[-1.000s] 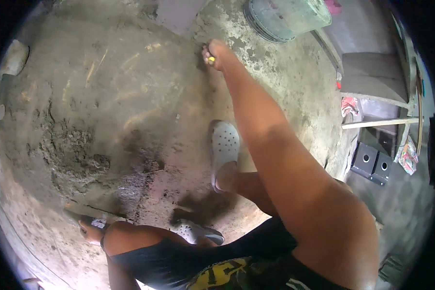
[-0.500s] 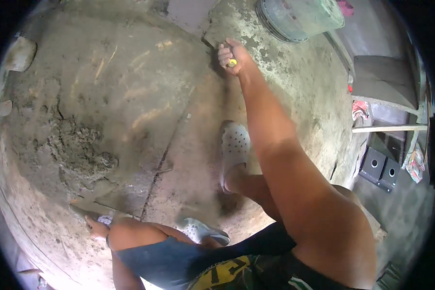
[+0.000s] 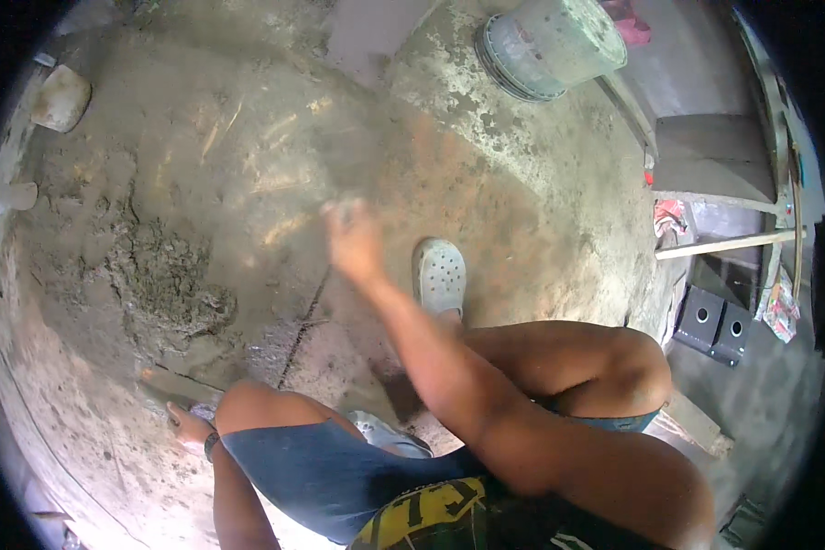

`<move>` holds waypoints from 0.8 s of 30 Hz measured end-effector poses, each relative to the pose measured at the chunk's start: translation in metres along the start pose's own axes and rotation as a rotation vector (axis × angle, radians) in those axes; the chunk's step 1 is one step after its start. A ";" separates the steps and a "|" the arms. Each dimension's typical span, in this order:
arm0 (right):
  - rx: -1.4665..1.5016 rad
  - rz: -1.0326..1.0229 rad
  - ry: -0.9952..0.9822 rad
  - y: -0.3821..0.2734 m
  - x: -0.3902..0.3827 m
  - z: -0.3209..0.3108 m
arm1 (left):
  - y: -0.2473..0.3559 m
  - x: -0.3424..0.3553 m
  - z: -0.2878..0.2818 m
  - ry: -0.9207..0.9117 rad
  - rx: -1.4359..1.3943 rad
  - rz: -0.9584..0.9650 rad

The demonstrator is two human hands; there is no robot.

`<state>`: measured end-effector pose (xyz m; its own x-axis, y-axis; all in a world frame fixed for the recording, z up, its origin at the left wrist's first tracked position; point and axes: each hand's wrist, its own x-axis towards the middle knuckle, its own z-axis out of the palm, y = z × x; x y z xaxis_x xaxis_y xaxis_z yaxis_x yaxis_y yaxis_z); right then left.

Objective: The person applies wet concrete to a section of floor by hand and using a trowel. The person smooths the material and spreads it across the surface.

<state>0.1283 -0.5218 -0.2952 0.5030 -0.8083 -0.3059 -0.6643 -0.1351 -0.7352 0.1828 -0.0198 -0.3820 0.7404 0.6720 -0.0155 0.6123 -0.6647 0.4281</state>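
My right hand [image 3: 353, 243] is closed in a fist, blurred by motion, just above the smoothed wet cement [image 3: 257, 147] near the middle. Half a second ago it gripped a tool handle with a yellow end; that end does not show now. At lower left, beside my knee, my left hand [image 3: 191, 429], a band at the wrist, is closed on a flat grey piece [image 3: 163, 396] whose kind I cannot make out. A rough heap of wet mortar [image 3: 170, 284] lies beyond that hand.
My shoe [image 3: 442, 270] stands on the bare floor right of the cement's seam. A translucent bucket [image 3: 555, 46] lies on its side at the far right. A pale block [image 3: 62, 98] sits at the far left. A black two-hole appliance [image 3: 713, 325] is at right.
My right hand has swung from the far floor edge back toward me and left, over the cement. My right knee now shows bent outward. My left hand has barely moved.
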 end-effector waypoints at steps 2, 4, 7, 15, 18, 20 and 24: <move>-0.111 -0.007 -0.111 -0.003 -0.023 0.023 | -0.020 0.009 0.001 -0.003 0.031 -0.016; -0.236 -0.018 -0.110 0.006 -0.008 0.017 | -0.013 -0.003 0.014 -0.031 0.037 -0.038; -0.147 -0.032 0.120 0.020 0.051 -0.039 | -0.011 -0.009 0.013 -0.036 0.038 -0.002; -0.906 -0.203 0.002 0.039 0.173 -0.142 | 0.024 -0.029 -0.007 -0.083 0.071 -0.082; -1.036 -0.256 -0.025 0.043 0.191 -0.129 | 0.038 -0.031 -0.018 -0.059 0.156 -0.117; -1.045 -0.266 -0.028 0.052 0.207 -0.129 | 0.046 -0.036 -0.017 -0.091 0.239 -0.209; -1.079 -0.297 -0.073 0.056 0.224 -0.112 | 0.022 -0.020 -0.014 -0.085 0.208 -0.082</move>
<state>0.1418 -0.7746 -0.3377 0.7288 -0.6308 -0.2664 -0.6263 -0.7713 0.1133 0.1774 -0.0432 -0.3602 0.7009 0.7027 -0.1225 0.7091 -0.6677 0.2267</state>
